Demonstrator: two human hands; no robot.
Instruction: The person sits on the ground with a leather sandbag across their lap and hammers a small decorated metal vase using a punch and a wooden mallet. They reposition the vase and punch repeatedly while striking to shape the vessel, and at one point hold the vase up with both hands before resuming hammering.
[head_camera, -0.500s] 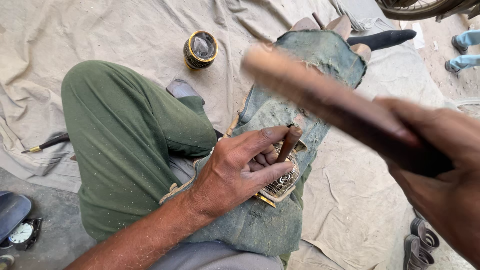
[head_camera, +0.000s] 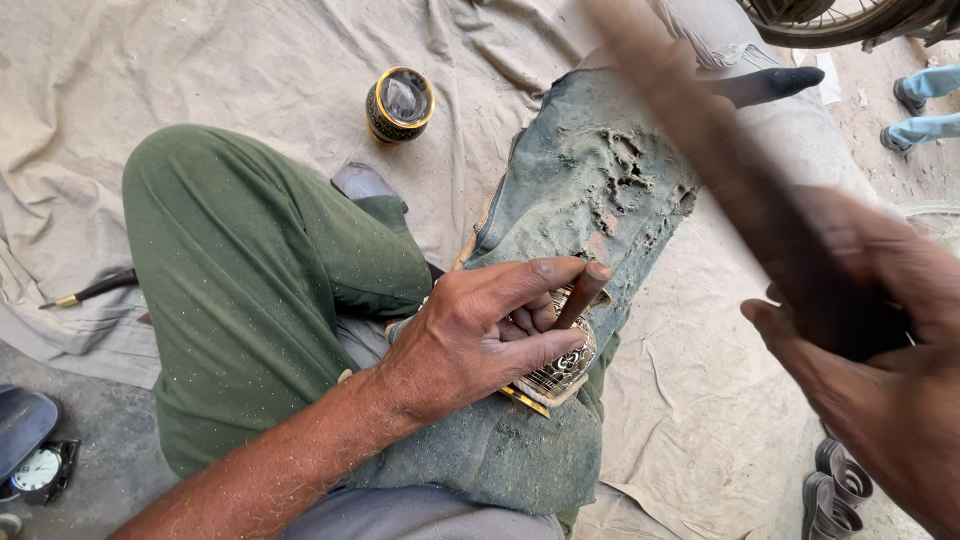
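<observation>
Engraved brass piece (head_camera: 562, 368) pinned on the worn denim pad (head_camera: 590, 200) over the lap, left hand (head_camera: 480, 335) closed on it and a chisel (head_camera: 580, 297), right hand (head_camera: 880, 350) gripping the blurred wooden mallet (head_camera: 720, 150), swung higher than a moment ago, black-and-gold pot (head_camera: 400, 104) unmoved.

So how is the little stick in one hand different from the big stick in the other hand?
The little stick is short and thin; the big stick is long and thick. The little one stands sharp and clear, pinched in the left hand with its tip on a patterned metal piece; the big one is blurred, raised in the right hand above the lap. Both look dark brown.
</observation>
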